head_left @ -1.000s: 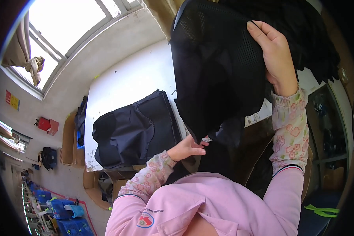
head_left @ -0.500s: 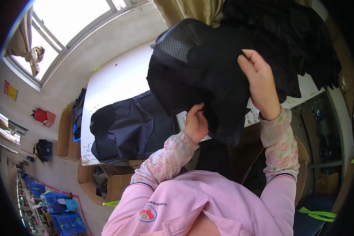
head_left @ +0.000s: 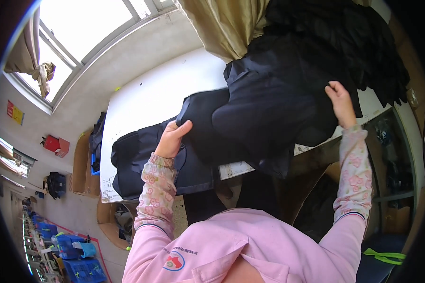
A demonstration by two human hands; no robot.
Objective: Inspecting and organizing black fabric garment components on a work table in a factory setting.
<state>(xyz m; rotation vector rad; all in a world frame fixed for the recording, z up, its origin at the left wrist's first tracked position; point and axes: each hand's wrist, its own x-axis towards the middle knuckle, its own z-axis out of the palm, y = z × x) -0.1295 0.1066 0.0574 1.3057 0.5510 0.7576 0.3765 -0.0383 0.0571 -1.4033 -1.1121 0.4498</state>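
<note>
- The wide, floppy black cloth piece (head_left: 264,118) is stretched between 2 bare hands, over the front edge of the flat white bench (head_left: 148,101).
- The left hand (head_left: 170,139) pinches the cloth's left edge, with the thumb on top.
- The right hand (head_left: 343,104) pinches the cloth's right edge between thumb and finger.
- The flat pile of dark black cloth (head_left: 139,162) lies at the bench's front left corner, partly under the left hand.
- The big, wrinkly heap of black cloth (head_left: 337,45) sits at the bench's right end, toward the back edge.
- The shiny gold cloth curtain (head_left: 224,23) hangs by the back edge.
</note>
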